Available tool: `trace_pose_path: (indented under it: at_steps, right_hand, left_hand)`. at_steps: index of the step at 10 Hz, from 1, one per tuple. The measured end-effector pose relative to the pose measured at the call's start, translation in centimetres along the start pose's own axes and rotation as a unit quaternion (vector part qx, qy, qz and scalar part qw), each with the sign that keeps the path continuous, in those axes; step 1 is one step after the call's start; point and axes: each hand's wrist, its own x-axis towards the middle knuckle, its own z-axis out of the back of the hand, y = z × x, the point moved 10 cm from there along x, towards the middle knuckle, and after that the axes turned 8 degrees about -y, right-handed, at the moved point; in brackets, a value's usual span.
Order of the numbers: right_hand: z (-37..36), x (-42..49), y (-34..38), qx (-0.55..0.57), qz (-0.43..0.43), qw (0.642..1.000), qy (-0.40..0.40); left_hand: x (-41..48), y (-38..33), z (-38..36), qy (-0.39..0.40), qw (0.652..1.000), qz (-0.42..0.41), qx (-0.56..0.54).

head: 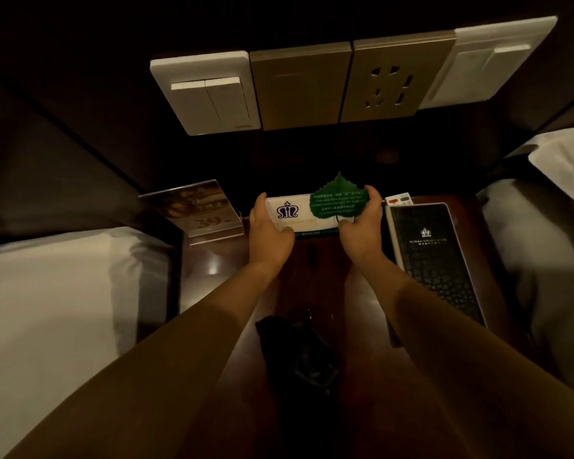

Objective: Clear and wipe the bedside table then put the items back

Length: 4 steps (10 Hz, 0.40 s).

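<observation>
A white card [294, 215] with a purple crown logo sits at the back middle of the dark wooden bedside table [209, 273]. A green leaf-shaped card [338, 202] lies on its right half. My left hand [269, 230] grips the white card's left end. My right hand [362, 223] grips its right end, with fingers over the leaf card's edge. A dark cloth [299, 359] lies crumpled on the table's near part, between my forearms.
A clear acrylic sign stand [201, 210] is at the back left. A black textured folder [434, 256] lies along the right side, with a small remote [400, 198] behind it. Wall switches and a socket [345, 81] hang above. White beds [57, 293] flank the table.
</observation>
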Motion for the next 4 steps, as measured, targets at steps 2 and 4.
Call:
trace_pose_path:
  at_steps: [2, 4]
  right_hand:
    - [0.3, -0.8, 0.3, -0.029, 0.026, 0.999, -0.007]
    - [1.2, -2.1, 1.3, -0.070, 0.055, 0.996, -0.020]
  left_hand:
    - [-0.2, 0.2, 0.0, 0.003, 1.000, -0.016, 0.000]
    - [-1.3, -0.1, 0.8, 0.015, 0.999, -0.039, -0.020]
